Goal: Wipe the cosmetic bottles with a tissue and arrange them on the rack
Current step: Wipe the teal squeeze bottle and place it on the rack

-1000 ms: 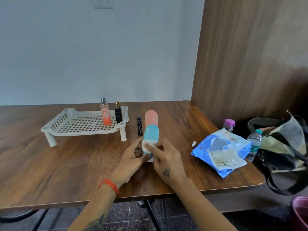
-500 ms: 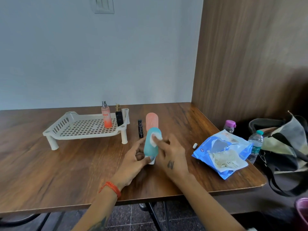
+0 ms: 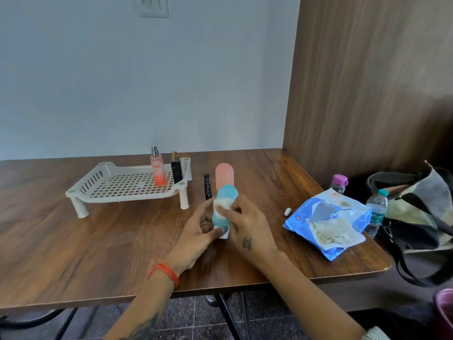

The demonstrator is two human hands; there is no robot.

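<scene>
My left hand (image 3: 196, 234) grips the lower part of a blue bottle (image 3: 226, 195) standing cap-down on the table. My right hand (image 3: 247, 227) presses a white tissue (image 3: 223, 204) against the bottle's upper front, pinching it with its fingertips. Behind it stand a pink bottle (image 3: 224, 176) and a slim black tube (image 3: 207, 185). The white slotted rack (image 3: 117, 186) sits to the left, with a pink spray bottle (image 3: 158, 171) and a small black bottle (image 3: 176, 169) upright at its right end.
A blue tissue pack (image 3: 326, 223) lies open at the right, with a small white cap (image 3: 287, 211) beside it. Two water bottles (image 3: 376, 212) and a bag (image 3: 416, 217) sit past the table's right edge. A wooden panel stands on the right.
The tissue in my right hand has moved from the bottle's lower part up to its upper front. My left hand keeps holding the bottle in place.
</scene>
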